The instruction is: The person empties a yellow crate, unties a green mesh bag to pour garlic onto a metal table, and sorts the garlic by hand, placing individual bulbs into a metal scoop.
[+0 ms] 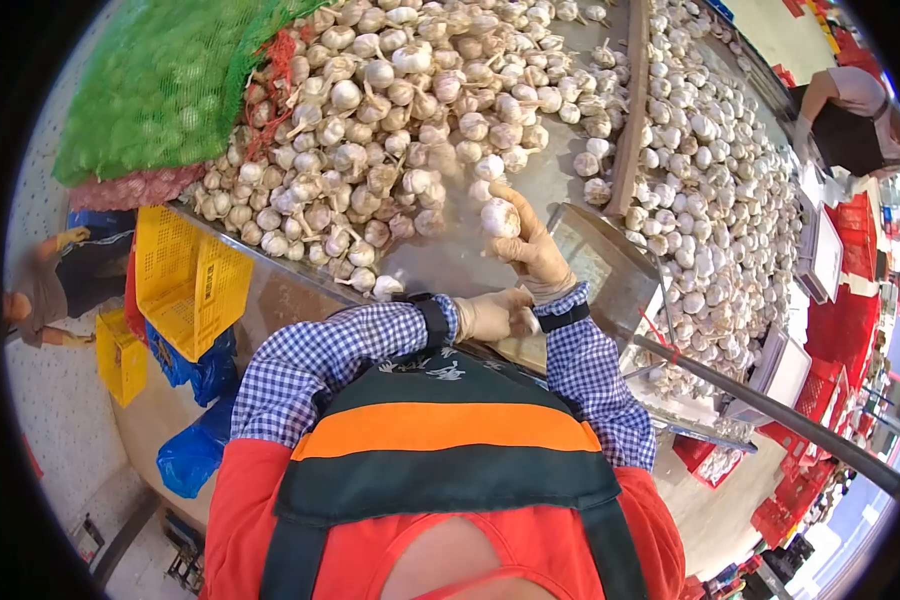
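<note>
My right hand (536,254), in a pale glove, pinches a whitish garlic bulb (500,218) between thumb and fingers above the metal table (440,262). Lower and just left of it is my gloved left hand (485,317), with its fingers curled by my right wrist; what it holds, if anything, is hidden. A big heap of garlic bulbs (370,120) lies on the table beyond my hands, its nearest bulbs just left of the held one. At the right of my right hand stands a metal chute (595,262).
A green mesh sack (155,90) of bulbs sits at the upper left, above yellow crates (192,280). A rail (631,110) separates a second garlic heap (705,180). A dark bar (770,405) crosses the lower right. One person (855,125) is at far right, another (45,290) at left.
</note>
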Available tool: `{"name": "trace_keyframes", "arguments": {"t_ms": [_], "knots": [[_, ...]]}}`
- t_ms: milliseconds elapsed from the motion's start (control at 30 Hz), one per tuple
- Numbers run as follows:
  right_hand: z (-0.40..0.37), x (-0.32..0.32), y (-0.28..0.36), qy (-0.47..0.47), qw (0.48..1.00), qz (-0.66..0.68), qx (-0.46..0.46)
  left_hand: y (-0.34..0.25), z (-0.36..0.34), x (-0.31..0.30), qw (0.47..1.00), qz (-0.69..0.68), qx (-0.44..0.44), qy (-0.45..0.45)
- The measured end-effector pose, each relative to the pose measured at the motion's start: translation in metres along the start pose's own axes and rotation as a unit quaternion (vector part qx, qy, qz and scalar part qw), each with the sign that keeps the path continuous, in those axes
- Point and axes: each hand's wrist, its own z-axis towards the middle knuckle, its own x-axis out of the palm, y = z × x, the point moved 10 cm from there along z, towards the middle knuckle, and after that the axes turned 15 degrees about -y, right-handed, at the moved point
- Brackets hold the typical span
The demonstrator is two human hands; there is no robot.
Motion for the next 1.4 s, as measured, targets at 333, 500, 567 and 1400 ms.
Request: {"name": "trace_keyframes", "arguments": {"t_ms": [333,500,567,1400], "knots": [[-0.005,-0.045,0.048,-0.022,0.979,-0.155,-0.127,-0.042,-0.024,-0.194,0.932,0.101,0.029,-0.348],[-0.052,-0.044,0.020,0.036,0.826,-0.548,-0.129,-0.062,-0.032,-0.248,0.852,0.203,0.129,-0.465],[-0.076,-0.064,0.005,0.054,0.669,-0.733,-0.109,-0.052,-0.019,-0.243,0.875,0.251,0.100,-0.402],[-0.021,-0.010,-0.019,0.046,0.977,0.203,0.045,-0.012,0.004,-0.157,0.849,-0.493,-0.095,-0.167]]}}
